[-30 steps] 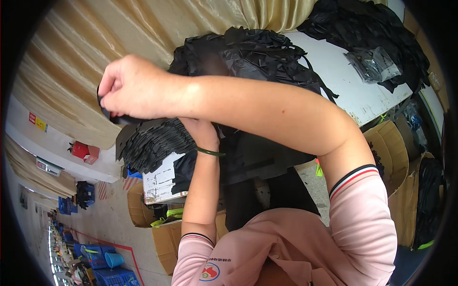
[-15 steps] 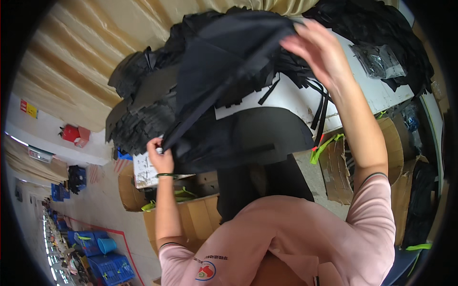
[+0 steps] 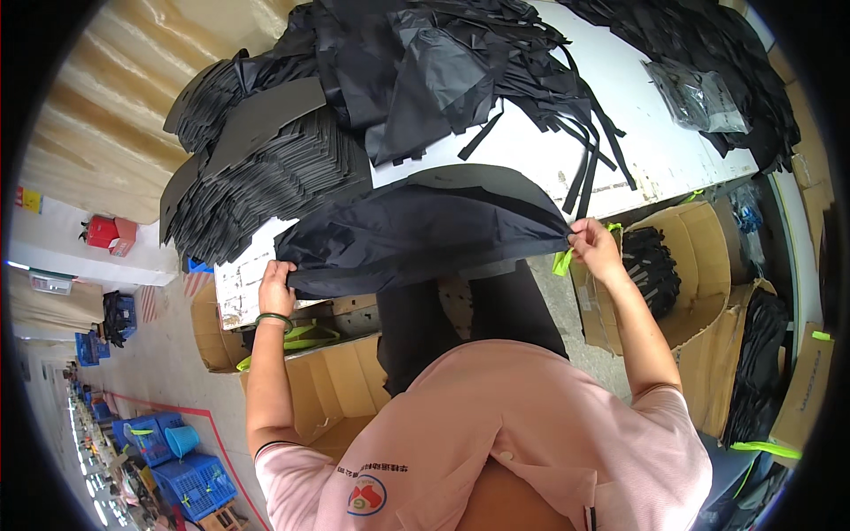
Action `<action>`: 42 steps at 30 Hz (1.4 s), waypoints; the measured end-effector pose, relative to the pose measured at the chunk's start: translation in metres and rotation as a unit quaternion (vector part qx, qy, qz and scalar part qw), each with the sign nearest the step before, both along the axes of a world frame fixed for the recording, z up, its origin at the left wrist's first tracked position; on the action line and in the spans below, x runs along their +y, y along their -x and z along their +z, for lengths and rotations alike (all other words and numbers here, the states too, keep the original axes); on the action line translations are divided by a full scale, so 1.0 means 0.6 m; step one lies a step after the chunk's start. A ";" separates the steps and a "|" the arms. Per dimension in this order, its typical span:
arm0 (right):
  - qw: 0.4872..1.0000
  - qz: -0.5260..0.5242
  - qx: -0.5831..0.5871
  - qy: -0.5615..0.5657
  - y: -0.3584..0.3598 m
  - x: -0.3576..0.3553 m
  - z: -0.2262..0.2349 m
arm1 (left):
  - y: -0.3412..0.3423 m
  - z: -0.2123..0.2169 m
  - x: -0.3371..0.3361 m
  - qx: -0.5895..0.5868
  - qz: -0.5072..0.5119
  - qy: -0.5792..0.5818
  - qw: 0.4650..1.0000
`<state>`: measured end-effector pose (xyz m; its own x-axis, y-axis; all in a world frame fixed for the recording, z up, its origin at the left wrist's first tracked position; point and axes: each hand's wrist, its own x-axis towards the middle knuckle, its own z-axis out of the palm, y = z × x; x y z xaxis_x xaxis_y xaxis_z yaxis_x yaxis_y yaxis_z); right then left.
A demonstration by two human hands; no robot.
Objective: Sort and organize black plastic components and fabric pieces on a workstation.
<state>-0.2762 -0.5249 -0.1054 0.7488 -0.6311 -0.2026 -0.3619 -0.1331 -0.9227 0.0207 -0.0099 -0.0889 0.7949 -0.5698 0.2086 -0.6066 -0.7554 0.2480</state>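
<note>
A black fabric piece (image 3: 416, 230) is stretched between my two hands at the near edge of the white table (image 3: 531, 168). Pinched in my left hand (image 3: 276, 288) is its left end. My right hand (image 3: 595, 248) grips the right end, fingers pressed together. Under the fabric lies a dark grey curved foam panel (image 3: 478, 180), its far rim showing. Beyond it on the left rises a stack of dark foam panels (image 3: 274, 159). Farther back spreads a heap of black fabric pieces (image 3: 425, 80), with loose straps (image 3: 593, 133) trailing off its right side.
At the back right, a clear plastic bag (image 3: 699, 97) lies against more black pieces (image 3: 708, 44). Below the table's right end stands a cardboard box (image 3: 699, 265) holding black parts. Another cardboard box (image 3: 336, 398) sits below on the left. Blue crates (image 3: 195, 487) stand on the floor.
My right hand has come down from high over the table to its near edge, bringing the fabric's raised end with it. The fabric now lies stretched over the foam panel.
</note>
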 end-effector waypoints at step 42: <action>0.839 0.398 -0.245 -0.280 -0.315 0.301 0.139 | -0.209 0.310 -0.188 -0.037 0.033 -0.176 0.983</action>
<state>-0.0875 -0.3442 -0.0221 0.9679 0.1988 0.1535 0.0759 0.3510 -0.9333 0.1460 -0.1227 0.0973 0.8222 -0.5653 0.0662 -0.5604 -0.8244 -0.0796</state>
